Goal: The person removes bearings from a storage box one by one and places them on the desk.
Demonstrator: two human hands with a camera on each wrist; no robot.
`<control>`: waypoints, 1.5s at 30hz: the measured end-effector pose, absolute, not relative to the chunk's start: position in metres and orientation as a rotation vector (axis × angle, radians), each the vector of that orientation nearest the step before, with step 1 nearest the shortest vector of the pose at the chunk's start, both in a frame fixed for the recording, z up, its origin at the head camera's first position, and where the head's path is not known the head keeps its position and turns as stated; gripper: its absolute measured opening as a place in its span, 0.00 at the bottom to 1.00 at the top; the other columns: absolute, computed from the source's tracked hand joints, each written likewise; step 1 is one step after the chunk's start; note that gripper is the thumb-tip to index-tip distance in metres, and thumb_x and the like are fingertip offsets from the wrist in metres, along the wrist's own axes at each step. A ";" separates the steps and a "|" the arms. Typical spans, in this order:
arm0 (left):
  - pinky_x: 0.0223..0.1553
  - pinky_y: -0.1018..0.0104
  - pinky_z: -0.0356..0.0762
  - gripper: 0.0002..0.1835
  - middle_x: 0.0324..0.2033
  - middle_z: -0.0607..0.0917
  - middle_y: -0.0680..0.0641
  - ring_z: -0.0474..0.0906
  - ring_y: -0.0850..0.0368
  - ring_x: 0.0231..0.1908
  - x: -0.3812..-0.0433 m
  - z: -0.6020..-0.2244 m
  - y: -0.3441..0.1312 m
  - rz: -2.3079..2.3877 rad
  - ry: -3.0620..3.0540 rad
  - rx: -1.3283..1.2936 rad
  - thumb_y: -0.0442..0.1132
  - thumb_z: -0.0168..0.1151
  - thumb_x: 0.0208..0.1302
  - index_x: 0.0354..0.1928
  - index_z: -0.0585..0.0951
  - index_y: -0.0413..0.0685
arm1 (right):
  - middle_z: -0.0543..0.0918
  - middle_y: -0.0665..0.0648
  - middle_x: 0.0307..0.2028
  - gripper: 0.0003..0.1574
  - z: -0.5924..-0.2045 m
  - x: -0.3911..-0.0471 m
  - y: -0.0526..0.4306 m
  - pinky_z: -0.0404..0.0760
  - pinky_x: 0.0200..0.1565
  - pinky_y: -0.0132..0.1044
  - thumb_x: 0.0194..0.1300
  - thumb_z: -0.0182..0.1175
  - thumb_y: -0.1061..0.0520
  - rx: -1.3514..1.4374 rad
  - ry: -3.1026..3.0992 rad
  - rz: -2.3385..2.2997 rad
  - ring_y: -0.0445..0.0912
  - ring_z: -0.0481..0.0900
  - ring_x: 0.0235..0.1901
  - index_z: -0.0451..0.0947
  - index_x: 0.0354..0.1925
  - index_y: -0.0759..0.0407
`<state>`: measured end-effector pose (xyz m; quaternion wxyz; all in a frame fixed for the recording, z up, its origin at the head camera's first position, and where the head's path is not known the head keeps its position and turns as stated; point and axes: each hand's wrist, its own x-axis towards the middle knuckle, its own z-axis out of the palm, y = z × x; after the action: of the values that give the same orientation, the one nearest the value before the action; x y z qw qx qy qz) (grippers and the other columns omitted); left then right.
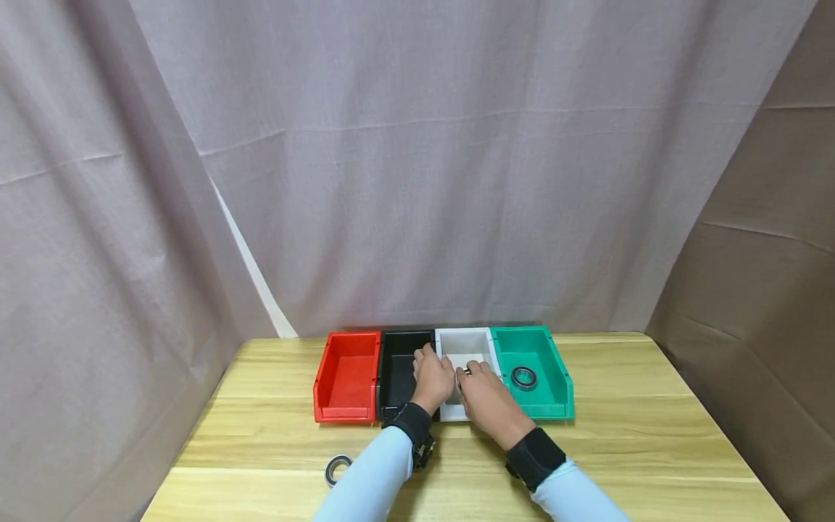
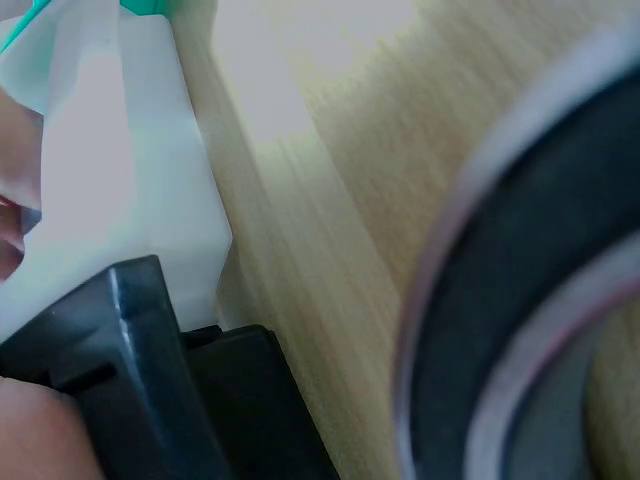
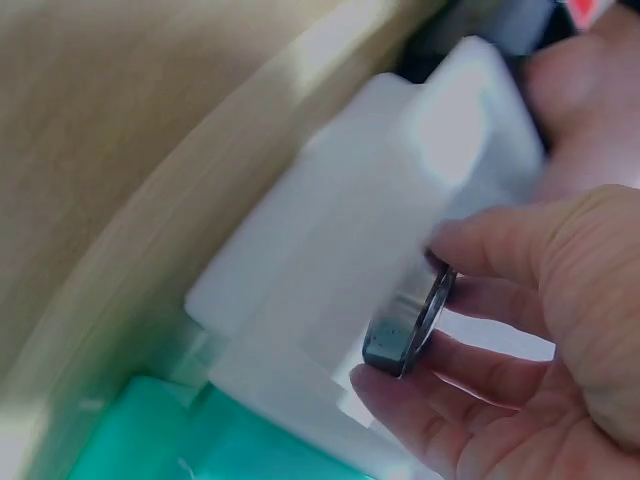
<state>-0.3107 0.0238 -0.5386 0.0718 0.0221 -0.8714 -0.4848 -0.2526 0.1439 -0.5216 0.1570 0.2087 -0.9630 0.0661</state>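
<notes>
My right hand (image 1: 491, 403) reaches over the white bin (image 1: 463, 339) and pinches a ball bearing (image 3: 403, 322) between thumb and fingers. The ring stands on edge in the right wrist view, in front of the white bin's wall. Close by, my left hand (image 1: 433, 380) is over the border between the black bin (image 1: 398, 370) and the white one, back of the hand up. Part of that hand shows at the black rim in the left wrist view, its fingertips hidden. Another ball bearing (image 1: 524, 378) lies flat in the green bin (image 1: 559, 395).
A red bin (image 1: 347, 415) stands at the left end of the row, against the black one. On the wooden table (image 1: 261, 435), a further bearing (image 1: 333, 467) lies beside my left forearm, looming large in the left wrist view. Grey curtains (image 1: 417, 181) hang behind.
</notes>
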 end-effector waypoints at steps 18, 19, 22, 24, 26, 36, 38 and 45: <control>0.71 0.38 0.68 0.29 0.63 0.72 0.28 0.69 0.33 0.65 -0.311 -0.540 0.022 -1.461 -2.650 0.080 0.37 0.51 0.81 0.74 0.64 0.24 | 0.86 0.63 0.54 0.24 -0.502 -0.187 0.158 0.84 0.58 0.51 0.69 0.72 0.58 0.550 -2.729 0.323 0.56 0.83 0.54 0.85 0.60 0.66; 0.72 0.38 0.68 0.29 0.63 0.72 0.28 0.69 0.34 0.65 -0.311 -0.540 0.022 -1.460 -2.656 0.080 0.37 0.51 0.81 0.75 0.64 0.24 | 0.86 0.62 0.54 0.24 -0.502 -0.186 0.158 0.84 0.59 0.51 0.68 0.72 0.58 0.552 -2.728 0.325 0.56 0.83 0.54 0.85 0.60 0.66; 0.73 0.39 0.67 0.29 0.64 0.71 0.29 0.69 0.35 0.65 -0.311 -0.540 0.022 -1.475 -2.664 0.081 0.37 0.50 0.82 0.75 0.63 0.24 | 0.86 0.62 0.53 0.23 -0.502 -0.183 0.158 0.84 0.59 0.51 0.68 0.73 0.58 0.561 -2.730 0.327 0.56 0.83 0.54 0.85 0.59 0.66; 0.72 0.38 0.68 0.29 0.64 0.71 0.29 0.69 0.35 0.65 -0.311 -0.540 0.023 -1.479 -2.662 0.081 0.37 0.51 0.81 0.75 0.63 0.25 | 0.86 0.62 0.53 0.23 -0.502 -0.182 0.158 0.84 0.59 0.51 0.68 0.72 0.58 0.566 -2.734 0.331 0.55 0.83 0.54 0.86 0.58 0.66; 0.72 0.38 0.68 0.29 0.65 0.71 0.29 0.69 0.35 0.65 -0.310 -0.540 0.023 -1.482 -2.661 0.079 0.37 0.51 0.82 0.75 0.63 0.25 | 0.86 0.62 0.52 0.22 -0.502 -0.180 0.158 0.84 0.59 0.50 0.68 0.72 0.58 0.569 -2.744 0.333 0.55 0.83 0.54 0.86 0.57 0.66; 0.71 0.35 0.66 0.29 0.64 0.71 0.25 0.68 0.29 0.66 -0.311 -0.539 0.023 -1.446 -2.631 0.036 0.35 0.51 0.79 0.74 0.63 0.20 | 0.82 0.53 0.40 0.17 -0.509 -0.170 0.157 0.82 0.45 0.44 0.61 0.69 0.60 0.629 -2.826 0.380 0.47 0.80 0.43 0.86 0.49 0.62; 0.72 0.35 0.65 0.30 0.65 0.70 0.25 0.68 0.29 0.67 -0.311 -0.539 0.022 -1.454 -2.635 0.040 0.35 0.50 0.80 0.74 0.63 0.21 | 0.81 0.51 0.38 0.17 -0.513 -0.169 0.156 0.81 0.43 0.43 0.60 0.69 0.60 0.663 -2.847 0.384 0.45 0.78 0.40 0.86 0.48 0.62; 0.74 0.37 0.65 0.30 0.67 0.70 0.27 0.68 0.32 0.69 -0.310 -0.538 0.023 -1.470 -2.661 0.069 0.37 0.49 0.82 0.76 0.62 0.24 | 0.81 0.51 0.38 0.12 -0.525 -0.165 0.152 0.83 0.42 0.42 0.63 0.68 0.61 0.768 -2.927 0.396 0.46 0.79 0.40 0.87 0.46 0.61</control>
<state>-0.3103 0.0235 -0.5379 0.0503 0.0228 -0.8740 -0.4827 -0.1652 0.1519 -0.5246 0.0450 0.2513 -0.9581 0.1298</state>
